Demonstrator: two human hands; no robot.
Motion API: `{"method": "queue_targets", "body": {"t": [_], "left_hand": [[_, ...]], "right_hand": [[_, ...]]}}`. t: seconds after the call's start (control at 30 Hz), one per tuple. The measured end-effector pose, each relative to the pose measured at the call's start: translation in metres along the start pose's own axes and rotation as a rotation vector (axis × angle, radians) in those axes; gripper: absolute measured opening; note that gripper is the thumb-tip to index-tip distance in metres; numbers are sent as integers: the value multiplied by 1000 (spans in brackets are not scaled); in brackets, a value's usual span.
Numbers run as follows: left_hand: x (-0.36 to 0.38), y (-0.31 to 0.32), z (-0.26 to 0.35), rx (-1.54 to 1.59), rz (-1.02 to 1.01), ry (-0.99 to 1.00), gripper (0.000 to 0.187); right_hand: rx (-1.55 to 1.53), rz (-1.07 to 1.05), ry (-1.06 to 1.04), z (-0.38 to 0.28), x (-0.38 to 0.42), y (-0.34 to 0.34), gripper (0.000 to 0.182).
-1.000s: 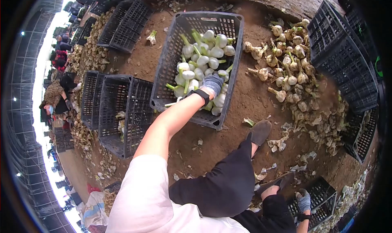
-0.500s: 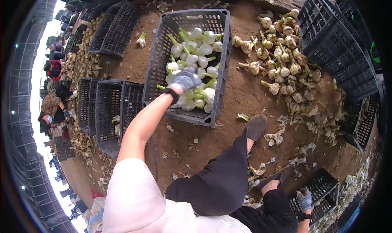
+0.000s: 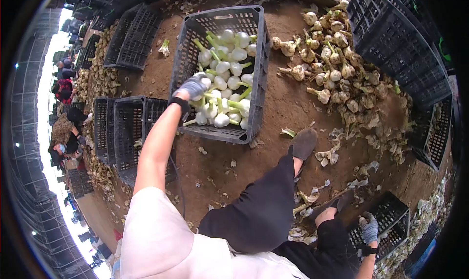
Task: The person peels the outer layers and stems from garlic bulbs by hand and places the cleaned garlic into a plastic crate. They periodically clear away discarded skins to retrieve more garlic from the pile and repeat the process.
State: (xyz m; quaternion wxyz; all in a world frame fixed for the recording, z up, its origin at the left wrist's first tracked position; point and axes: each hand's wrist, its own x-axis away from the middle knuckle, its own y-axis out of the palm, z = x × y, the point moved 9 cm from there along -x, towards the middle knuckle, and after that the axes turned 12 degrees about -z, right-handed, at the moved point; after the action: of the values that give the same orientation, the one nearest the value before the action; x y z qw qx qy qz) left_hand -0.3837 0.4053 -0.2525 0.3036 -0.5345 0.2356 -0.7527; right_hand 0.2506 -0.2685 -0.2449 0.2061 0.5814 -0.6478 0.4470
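Observation:
A black plastic crate [image 3: 262,73] stands on the dirt floor before me, holding many peeled white garlic bulbs [image 3: 221,120] with trimmed green stems. My left hand [image 3: 194,87], in a grey glove with a black wristband, is inside its left side against the bulbs. The undersides of its fingers are hidden, so their grip does not show. At the lower right, my gloved right hand [image 3: 370,230] has its fingers curled beside a smaller black crate [image 3: 394,230]. Whatever those fingers hold is too small to make out.
Unpeeled garlic [image 3: 342,73] lies heaped right of the full crate. Stacked crates [image 3: 395,44] rise at the far right; more crates [image 3: 129,132] stand to the left. Loose skins [image 3: 327,156] litter the ground by my shoes [image 3: 303,144]. Other people [image 3: 66,132] sit at the far left.
My left hand has moved from the middle of the bulbs to the crate's left side. Bulbs it covered now show. My right hand has shifted slightly up, and the view has moved a little.

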Motion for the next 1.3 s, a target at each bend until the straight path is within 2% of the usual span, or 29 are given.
{"method": "queue_targets", "body": {"t": [0.03,0.07,0.13,0.2,0.23,0.27,0.33,0.4,0.43,0.5,0.53,0.57,0.6,0.63,0.7,0.73,0.77,0.8,0.87,0.9,0.93,1.0,1.03,1.07,1.1,1.13,1.17,1.23,1.3], "left_hand": [[18,-17,14,334,129,157,41],[29,-25,10,714,181,113,42],[60,-35,47,1285,32,297,42],[73,-29,90,1523,-226,363,42],[101,-35,144,1507,-228,444,44],[92,-27,165,1508,-355,499,46],[119,-10,238,1408,-349,461,51],[149,23,342,1288,-628,694,44],[161,43,389,1194,-572,626,47],[181,99,473,972,-739,745,54],[211,126,510,972,-843,696,57],[232,156,537,908,-981,721,62],[252,182,555,836,-1072,715,67],[270,207,569,726,-1129,737,68],[294,241,581,586,-1194,767,70],[308,257,589,571,-1272,822,71],[320,270,594,561,-1343,871,73],[339,283,599,378,-1393,910,70],[357,311,595,182,-1450,976,69],[372,318,601,186,-1466,1046,69],[374,331,600,187,-1461,1011,66],[381,343,608,47,-1377,1170,62],[384,343,611,48,-1421,1142,54],[378,346,611,34,-1424,1133,54],[360,355,601,-37,-1464,950,50],[343,362,587,-109,-1494,764,46],[333,362,584,-124,-1497,755,46],[303,365,574,-48,-1389,590,41],[291,372,570,11,-1369,493,42]], "right_hand": [[42,-17,-21,-10,1,0,32],[41,-25,-20,-20,3,-3,32],[-399,-82,93,-44,5,1,33],[-557,-61,-33,-79,-8,-10,39],[-548,-76,-71,-114,-9,-14,50],[-508,-128,-184,-168,-6,-10,61],[-662,-201,-330,-253,1,-1,70],[-1014,-344,-401,-315,7,8,59],[-1091,-480,-541,-344,11,9,55],[-1357,-613,-599,-341,-1,11,45],[-1437,-678,-646,-337,-1,12,44],[-1530,-727,-783,-331,-3,14,46],[-675,-297,-1064,-327,9,-5,46],[85,335,-1065,-318,26,-21,47],[-318,117,-1048,-276,11,-9,47],[-725,-138,-999,-256,25,-7,45],[-1338,-400,-909,-235,41,-4,44],[-1814,-511,-752,-213,59,-1,44],[-1829,-318,-862,-177,87,-11,49],[-1870,-233,-804,-146,94,-6,50],[-1901,-154,-745,-115,104,-1,50],[-1850,-39,-837,-84,149,-18,50],[-1821,231,-684,-29,157,-18,57],[-1734,334,-674,5,178,-29,59],[-1763,319,-682,26,192,-33,64],[-1540,537,-435,61,218,-34,64],[-1189,424,-340,93,227,-39,62],[-686,385,186,169,245,-42,52],[-307,448,593,215,248,-72,38]]}}
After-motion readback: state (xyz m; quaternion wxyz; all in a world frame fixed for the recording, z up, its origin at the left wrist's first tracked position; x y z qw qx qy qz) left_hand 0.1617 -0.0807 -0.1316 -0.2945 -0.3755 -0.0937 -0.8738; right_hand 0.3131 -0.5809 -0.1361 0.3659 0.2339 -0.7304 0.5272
